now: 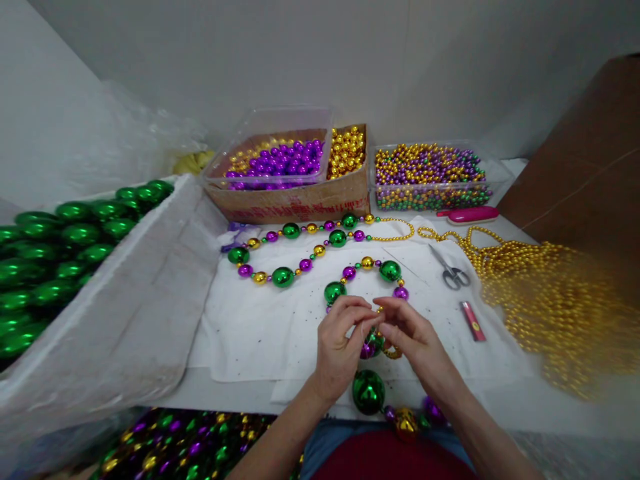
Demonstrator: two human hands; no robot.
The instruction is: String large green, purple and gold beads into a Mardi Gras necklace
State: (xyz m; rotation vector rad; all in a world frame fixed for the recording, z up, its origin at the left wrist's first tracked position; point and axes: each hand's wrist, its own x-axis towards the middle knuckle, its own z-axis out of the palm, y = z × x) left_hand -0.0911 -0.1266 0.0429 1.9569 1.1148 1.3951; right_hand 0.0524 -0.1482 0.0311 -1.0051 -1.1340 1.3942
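Observation:
Close together above the white cloth, my left hand (pixel 343 343) and my right hand (pixel 407 333) pinch at a strand of the bead necklace (pixel 390 271). A small gold bead shows between the fingertips. Large green, purple and gold beads loop out beyond my hands, and more hang down over the table edge by my lap. Partly hidden under my fingers are a green bead, a purple bead and some gold beads. Farther back lies a second bead necklace (pixel 283 277), joined to a small gold bead chain (pixel 395 238).
Scissors (pixel 454 270), a red lighter (pixel 473 321) and a needle (pixel 405 261) lie rightward, near heaped gold bead chains (pixel 535 280). A pink tool (pixel 473 215) sits behind. A foam box (pixel 165 320) of green beads stands left; a cardboard box (pixel 300 202) and clear bin (pixel 435 193) hold beads.

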